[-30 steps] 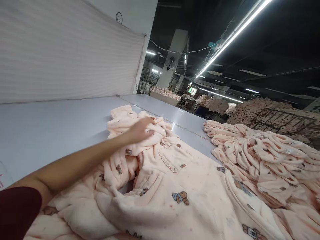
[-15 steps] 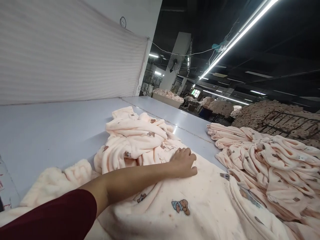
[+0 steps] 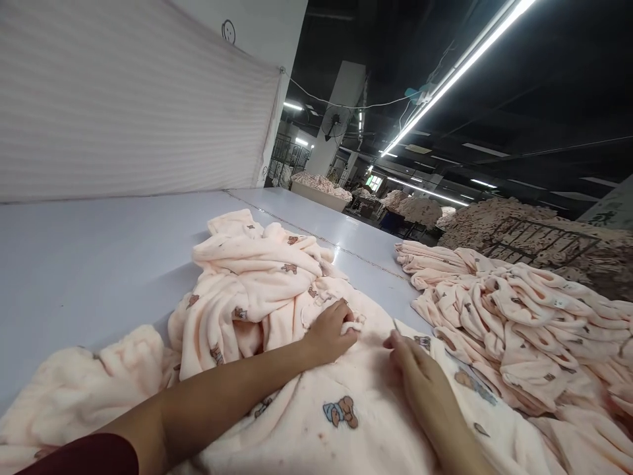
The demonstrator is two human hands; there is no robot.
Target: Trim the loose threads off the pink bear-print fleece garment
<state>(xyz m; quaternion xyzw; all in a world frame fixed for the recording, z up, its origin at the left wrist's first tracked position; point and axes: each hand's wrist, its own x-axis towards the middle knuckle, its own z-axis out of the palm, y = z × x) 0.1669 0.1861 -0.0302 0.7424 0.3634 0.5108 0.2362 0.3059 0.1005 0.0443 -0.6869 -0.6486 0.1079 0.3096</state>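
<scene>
A pale pink plush fleece garment with small bear patterns lies rumpled in front of me. My left hand reaches across it, fingers closed on a pinched fold of the fleece that pokes out past the fingertips. To its right, my right hand hovers low over the cloth, with curled fingers. A thin, dark, pointed tip shows just above those fingers; what it belongs to is mostly hidden in the hand. The heaped part of the garment rises beyond my left forearm.
A pile of similar pink fleece pieces lies to the right. The pale smooth table extends behind the garment toward a striped cloth hanging. Farther back are a metal rack, large fabric heaps and a wall fan.
My right hand has come in from the lower right. My left hand, earlier lying over the fleece with fingers bent, is now closed on a fold. The view has shifted slightly right.
</scene>
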